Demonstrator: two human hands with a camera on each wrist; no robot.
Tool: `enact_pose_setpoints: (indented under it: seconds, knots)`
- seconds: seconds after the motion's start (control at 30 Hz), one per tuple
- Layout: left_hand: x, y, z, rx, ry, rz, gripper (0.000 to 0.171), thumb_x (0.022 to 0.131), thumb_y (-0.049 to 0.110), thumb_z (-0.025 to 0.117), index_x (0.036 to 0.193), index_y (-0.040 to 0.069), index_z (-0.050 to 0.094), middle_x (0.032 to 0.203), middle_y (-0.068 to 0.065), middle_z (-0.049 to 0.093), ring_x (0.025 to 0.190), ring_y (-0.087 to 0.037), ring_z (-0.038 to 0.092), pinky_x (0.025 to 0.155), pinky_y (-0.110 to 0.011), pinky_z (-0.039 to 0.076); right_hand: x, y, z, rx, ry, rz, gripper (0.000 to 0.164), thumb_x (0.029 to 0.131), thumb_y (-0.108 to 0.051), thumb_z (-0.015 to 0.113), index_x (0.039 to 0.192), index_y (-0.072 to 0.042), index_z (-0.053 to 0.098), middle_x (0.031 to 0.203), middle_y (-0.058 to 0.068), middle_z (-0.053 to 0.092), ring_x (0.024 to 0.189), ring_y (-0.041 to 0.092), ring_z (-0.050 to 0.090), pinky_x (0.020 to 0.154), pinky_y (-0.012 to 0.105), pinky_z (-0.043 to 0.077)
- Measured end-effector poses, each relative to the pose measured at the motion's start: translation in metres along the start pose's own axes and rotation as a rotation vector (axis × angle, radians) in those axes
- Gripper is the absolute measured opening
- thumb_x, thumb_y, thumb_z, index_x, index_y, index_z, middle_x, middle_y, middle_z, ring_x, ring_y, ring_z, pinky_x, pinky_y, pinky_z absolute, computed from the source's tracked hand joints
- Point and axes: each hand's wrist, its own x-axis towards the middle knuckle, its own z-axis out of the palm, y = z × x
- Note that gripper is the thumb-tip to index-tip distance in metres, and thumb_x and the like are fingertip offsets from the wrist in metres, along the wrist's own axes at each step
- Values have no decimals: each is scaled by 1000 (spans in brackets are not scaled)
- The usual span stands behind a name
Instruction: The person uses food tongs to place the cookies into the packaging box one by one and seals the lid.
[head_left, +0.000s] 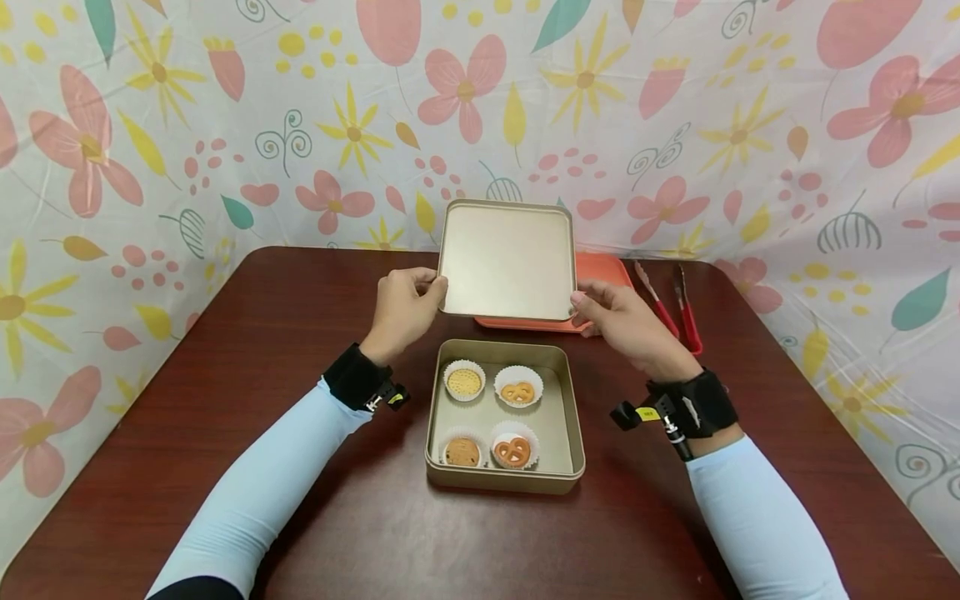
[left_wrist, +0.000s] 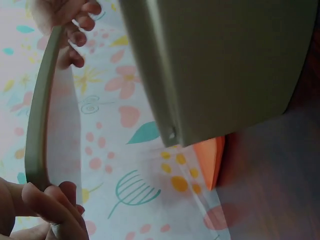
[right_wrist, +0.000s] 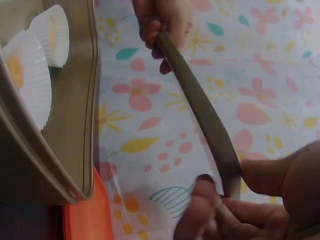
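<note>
Between my two hands a gold-coloured metal tin lid (head_left: 507, 262) is held up, tilted with its inside facing me. My left hand (head_left: 407, 310) pinches its lower left edge, and my right hand (head_left: 626, 323) grips the lower right corner. In front of the lid stands the open square tin (head_left: 506, 480). Inside it, in white paper cups, are a pale round cracker (head_left: 464, 382), a light pretzel-shaped cookie (head_left: 517, 392), a chocolate chip cookie (head_left: 461, 452) and a brown pretzel (head_left: 512, 452). Both wrist views show the lid edge-on, apart from the tin.
Behind the lid lies an orange tray (head_left: 606, 268), partly hidden by it. To the tray's right, red-handled tongs (head_left: 687, 325) lie on the dark wooden table (head_left: 247, 350). A flower-patterned cloth (head_left: 360, 125) hangs along the back and sides.
</note>
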Motion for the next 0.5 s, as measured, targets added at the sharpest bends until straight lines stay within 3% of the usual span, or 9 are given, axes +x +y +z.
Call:
enact_pose_setpoints:
  seconds: [0.17, 0.33, 0.5]
  knots:
    - [0, -2, 3, -55, -32, -18, 24, 102, 19, 65, 113, 1, 76, 84, -12, 75, 62, -27, 70, 52, -24, 54, 2, 1, 3, -11, 93, -53, 42, 109, -27, 52, 136, 5, 52, 105, 20, 62, 91, 23, 60, 75, 23, 56]
    - [1, -4, 2, -90, -69, -17, 27, 103, 23, 65, 116, 1, 74, 86, -12, 75, 63, -32, 70, 52, -26, 58, 2, 3, 3, -8, 116, -65, 41, 108, -22, 55, 136, 7, 52, 105, 21, 63, 87, 20, 62, 75, 21, 57]
    - [3, -6, -1, -120, -68, -3, 29, 105, 28, 62, 109, 3, 76, 77, -12, 71, 59, -31, 68, 52, -29, 58, 0, 0, 3, 30, 129, -87, 39, 107, -19, 57, 134, 8, 54, 105, 23, 61, 83, 17, 65, 76, 22, 60]
